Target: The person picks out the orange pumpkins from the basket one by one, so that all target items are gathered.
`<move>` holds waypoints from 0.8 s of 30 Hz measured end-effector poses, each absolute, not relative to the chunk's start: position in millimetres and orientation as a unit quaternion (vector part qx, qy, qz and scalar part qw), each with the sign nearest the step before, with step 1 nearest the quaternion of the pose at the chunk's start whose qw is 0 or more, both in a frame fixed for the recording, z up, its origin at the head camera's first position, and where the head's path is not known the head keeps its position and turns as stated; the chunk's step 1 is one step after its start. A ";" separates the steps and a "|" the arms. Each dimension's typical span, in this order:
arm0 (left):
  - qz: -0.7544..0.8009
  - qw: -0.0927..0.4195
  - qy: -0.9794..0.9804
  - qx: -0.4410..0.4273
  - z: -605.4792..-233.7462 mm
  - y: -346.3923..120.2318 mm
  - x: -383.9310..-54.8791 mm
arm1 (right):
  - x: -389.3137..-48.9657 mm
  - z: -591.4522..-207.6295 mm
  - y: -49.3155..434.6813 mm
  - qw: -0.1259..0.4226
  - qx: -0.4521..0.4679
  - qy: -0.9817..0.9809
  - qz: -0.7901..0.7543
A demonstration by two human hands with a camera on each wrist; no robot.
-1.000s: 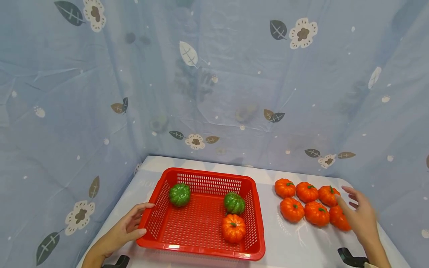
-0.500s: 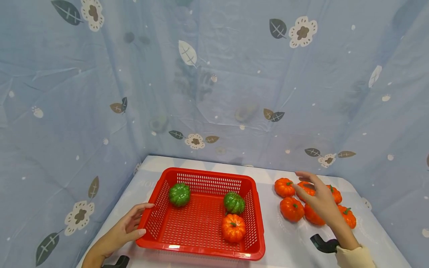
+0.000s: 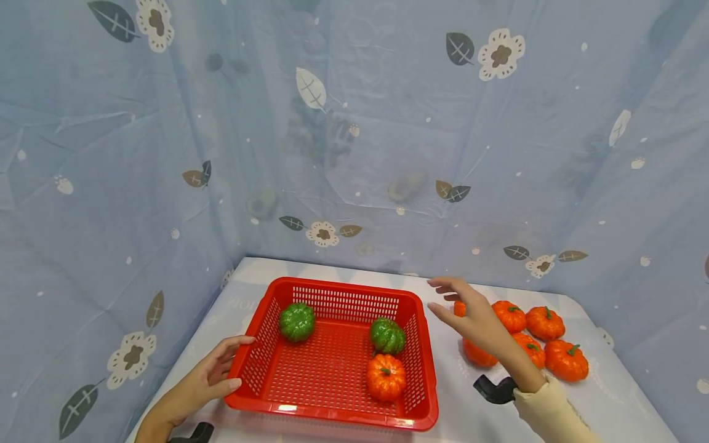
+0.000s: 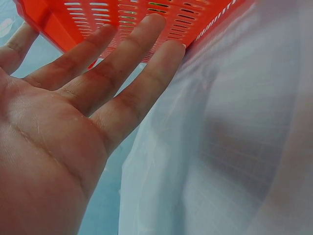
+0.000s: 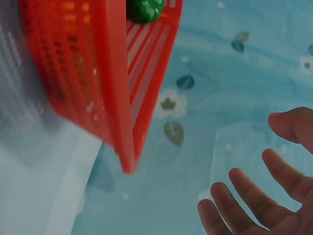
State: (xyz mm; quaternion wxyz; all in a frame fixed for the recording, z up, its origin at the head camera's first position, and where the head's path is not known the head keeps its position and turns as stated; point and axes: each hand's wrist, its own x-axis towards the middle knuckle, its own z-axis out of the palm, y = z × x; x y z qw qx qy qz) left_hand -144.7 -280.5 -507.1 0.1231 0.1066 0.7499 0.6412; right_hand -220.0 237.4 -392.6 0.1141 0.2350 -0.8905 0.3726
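Observation:
A red plastic basket (image 3: 332, 416) with slotted walls holds two green pumpkins, one at the left (image 3: 296, 322) and one at the right (image 3: 387, 336), plus an orange pumpkin (image 3: 386, 378). My left hand (image 3: 205, 376) rests against the basket's left side; in the left wrist view its extended fingers (image 4: 132, 100) reach the slotted wall. Just beyond the right rim hovers my right hand (image 3: 471, 317), fingers spread, thumb apart, nothing held. Behind and below it are orange pumpkins (image 3: 479, 352), partly hidden by that hand. The right wrist view shows its fingers (image 5: 254, 196) apart from the basket (image 5: 115, 98).
More small orange pumpkins (image 3: 545, 323) sit in two rows on the right of the white-covered table (image 3: 260, 271). A blue patterned curtain (image 3: 376, 154) encloses the back and sides. Black wrist mounts (image 3: 495, 389) show below each hand.
My right hand has moved left, from over the far-right pumpkins to beside the basket's right rim, with nothing in it. My left hand and the basket have stayed put.

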 end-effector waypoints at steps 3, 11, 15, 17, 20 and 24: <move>0.641 0.123 0.750 0.108 -507.2 -280.5 -144.6 | -222.0 -393.7 223.7 0.103 0.263 -0.882 0.376; 0.640 0.126 0.750 0.110 -508.1 -281.3 -144.5 | -227.2 -398.1 194.9 0.053 0.320 -0.863 0.387; 0.641 0.127 0.750 0.106 -508.7 -281.6 -144.9 | -226.9 -399.9 182.6 0.002 0.338 -0.863 0.376; 0.642 0.127 0.749 0.105 -508.8 -281.8 -145.4 | -227.1 -400.3 176.4 -0.025 0.350 -0.861 0.367; 0.645 0.128 0.747 0.102 -508.9 -281.9 -146.1 | -229.1 -401.1 167.5 -0.077 0.370 -0.850 0.366; 0.643 0.128 0.748 0.104 -508.7 -280.6 -146.7 | -232.1 -404.3 158.0 -0.155 0.398 -0.833 0.351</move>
